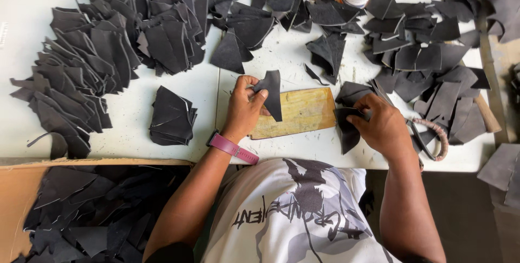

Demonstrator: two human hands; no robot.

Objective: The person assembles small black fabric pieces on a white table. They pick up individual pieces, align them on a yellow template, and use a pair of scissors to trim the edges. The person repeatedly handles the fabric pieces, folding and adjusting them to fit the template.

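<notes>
Dark leather piece (272,92) pinched in the left hand (244,109) over the wooden board (300,112), while the right hand (382,125) grips another leather cut-out (346,127) near the table's front edge.

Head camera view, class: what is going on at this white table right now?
A person sits at a white table strewn with piles of dark leather pieces. The left hand pinches one dark cut piece above a small wooden board. The right hand grips another dark piece beside the board. A cardboard box of offcuts sits lower left.
</notes>
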